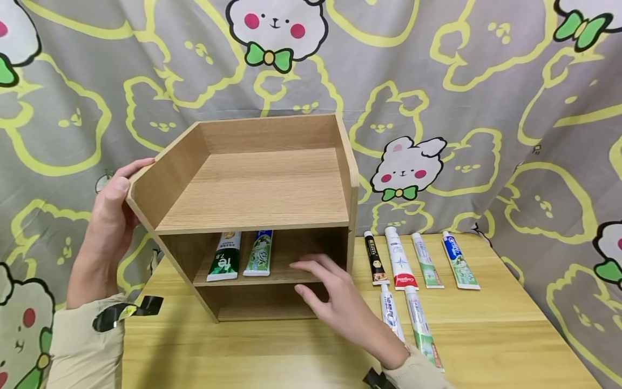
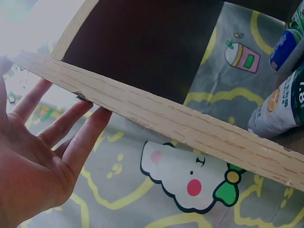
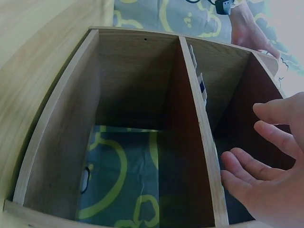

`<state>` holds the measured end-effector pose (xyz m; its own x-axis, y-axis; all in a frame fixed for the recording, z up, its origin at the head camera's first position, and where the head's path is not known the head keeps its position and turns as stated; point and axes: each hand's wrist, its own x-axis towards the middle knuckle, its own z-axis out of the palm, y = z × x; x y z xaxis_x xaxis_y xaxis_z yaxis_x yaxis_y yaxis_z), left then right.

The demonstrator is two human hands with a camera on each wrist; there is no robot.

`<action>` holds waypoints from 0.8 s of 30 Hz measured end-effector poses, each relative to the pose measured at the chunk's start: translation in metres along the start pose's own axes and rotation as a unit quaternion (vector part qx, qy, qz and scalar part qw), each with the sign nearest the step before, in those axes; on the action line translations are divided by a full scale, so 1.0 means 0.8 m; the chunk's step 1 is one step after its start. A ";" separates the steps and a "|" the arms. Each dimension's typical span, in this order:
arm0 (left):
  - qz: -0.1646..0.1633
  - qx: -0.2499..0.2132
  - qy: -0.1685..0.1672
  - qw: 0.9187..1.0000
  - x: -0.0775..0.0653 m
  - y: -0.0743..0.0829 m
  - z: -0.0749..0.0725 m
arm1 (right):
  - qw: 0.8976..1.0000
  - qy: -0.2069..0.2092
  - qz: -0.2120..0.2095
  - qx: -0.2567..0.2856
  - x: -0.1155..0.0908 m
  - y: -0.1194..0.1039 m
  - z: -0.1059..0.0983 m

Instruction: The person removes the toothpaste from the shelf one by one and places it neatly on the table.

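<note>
**Two tubes shelved, right hand free**

Head: the left hand [image 1: 108, 210] holds the side of the wooden rack [image 1: 272, 183]; the right hand [image 1: 335, 297], fingers loosely spread and holding nothing, is at the shelf bearing two tubes [image 1: 225, 256]. Shelving seems in hand; next probably calls for pinching one of six table tubes [image 1: 402, 259].

Left wrist: fingertips touch the panel (thumb mostly cut off).

Right wrist: shelved tubes nearly hidden.

On the table [image 1: 505, 324], before the curtain [image 1: 301, 81], stands the shelf [image 1: 257, 186], two tubes [image 1: 224, 256] side by side at the left in its middle compartment [image 1: 293, 243]. The left hand [image 1: 110, 210] is on its left side [image 1: 167, 178], the right hand [image 1: 335, 297] before that compartment. Right of the shelf lie six more tubes [image 1: 400, 259], four behind two.
</note>
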<state>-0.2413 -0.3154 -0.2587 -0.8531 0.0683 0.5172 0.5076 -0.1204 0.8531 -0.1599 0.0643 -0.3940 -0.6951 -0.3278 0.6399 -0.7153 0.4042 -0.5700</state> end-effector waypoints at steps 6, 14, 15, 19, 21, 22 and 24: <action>-0.002 0.002 -0.003 1.000 0.000 -0.001 -0.004 | 0.999 -0.022 0.027 0.002 0.014 -0.003 0.011; -0.003 0.009 0.005 1.000 0.001 -0.001 -0.001 | 0.998 -0.047 0.039 -0.001 0.036 -0.005 0.024; -0.003 0.007 0.004 1.000 0.001 -0.001 -0.001 | 0.998 -0.049 0.041 -0.001 0.039 -0.005 0.026; -0.003 0.001 -0.009 1.000 0.002 0.000 -0.002 | 0.997 -0.059 0.051 0.001 0.049 -0.007 0.034; -0.003 0.002 -0.008 1.000 0.001 0.000 -0.003 | 0.996 -0.065 0.057 0.002 0.055 -0.008 0.039; -0.003 0.003 -0.007 1.000 0.001 0.000 -0.003 | 0.996 -0.068 0.059 0.003 0.058 -0.009 0.041; -0.004 0.005 -0.005 1.000 0.001 0.000 -0.003 | 0.996 -0.069 0.064 0.005 0.064 -0.008 0.047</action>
<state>-0.2422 -0.3178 -0.2587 -0.8561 0.0782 0.5108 0.5018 -0.1106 0.8579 -0.1933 0.0127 -0.3769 -0.7833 -0.3884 0.4853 -0.6205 0.4416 -0.6481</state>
